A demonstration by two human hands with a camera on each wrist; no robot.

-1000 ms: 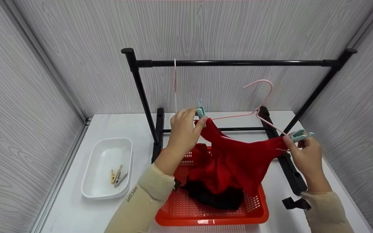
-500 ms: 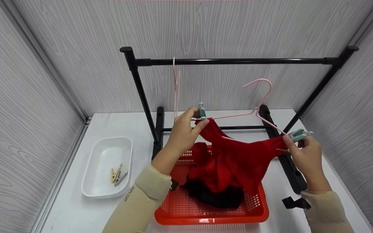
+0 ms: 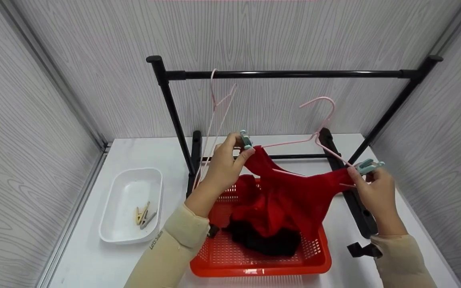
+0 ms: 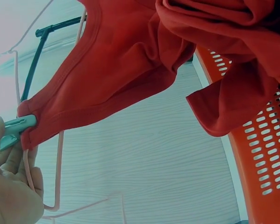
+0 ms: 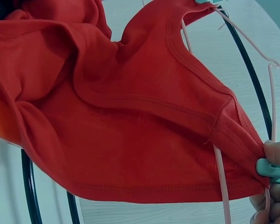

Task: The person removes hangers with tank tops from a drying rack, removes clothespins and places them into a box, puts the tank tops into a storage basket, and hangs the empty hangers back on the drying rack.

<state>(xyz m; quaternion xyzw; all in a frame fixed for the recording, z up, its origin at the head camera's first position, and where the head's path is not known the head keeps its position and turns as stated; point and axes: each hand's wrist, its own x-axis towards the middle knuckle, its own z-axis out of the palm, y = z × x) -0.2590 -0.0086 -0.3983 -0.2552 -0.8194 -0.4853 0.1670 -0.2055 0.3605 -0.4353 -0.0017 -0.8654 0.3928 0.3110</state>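
Note:
A red sleeveless garment (image 3: 306, 192) hangs over a pink wire hanger (image 3: 290, 143), its lower part drooping into a red basket (image 3: 262, 270). My left hand (image 3: 224, 160) pinches a teal clothespin (image 3: 245, 140) at the left shoulder; in the left wrist view the clothespin (image 4: 20, 123) bites the red fabric (image 4: 116, 65). At the other shoulder, my right hand (image 3: 378, 196) grips a second teal clothespin (image 3: 368, 166). The right wrist view has that clothespin (image 5: 270, 169) on the strap's corner, with thumb and fingers around it and the hanger end. The hanger's hook stands free of the rail.
A black rack (image 3: 294, 74) spans the back, and another pink hanger (image 3: 218, 108) hangs from its rail at left. A white tray (image 3: 108, 216) holds several clothespins (image 3: 144, 216). Black cloth (image 3: 264, 240) lies in the basket.
The hanger on the rail has swung from edge-on to an angle, its lower end now nearer my left forearm. The left clothespin has tilted in my fingers. My right hand has barely shifted.

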